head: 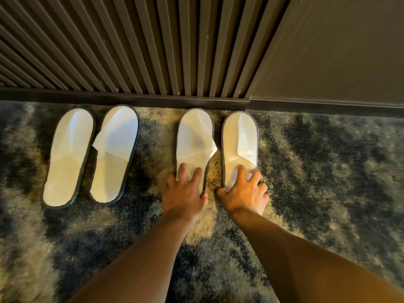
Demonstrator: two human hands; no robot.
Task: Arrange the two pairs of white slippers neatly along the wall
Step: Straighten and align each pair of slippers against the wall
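- You see four slippers [194, 138], all white, each edged with a thin dark grey rim.
- The carpet [328, 171] under them is mottled: dark blue-black patches blurred into pale beige-grey.
- The wall [153, 40] shows brown vertical slats; its right panel is plain brown.
- The baseboard [122, 97] is dark brown.

A mottled dark-and-tan carpet [328, 171] meets a dark baseboard [131, 98]; above it, ribbed wall panelling [131, 40], plain brown wall [338, 51] rightward.
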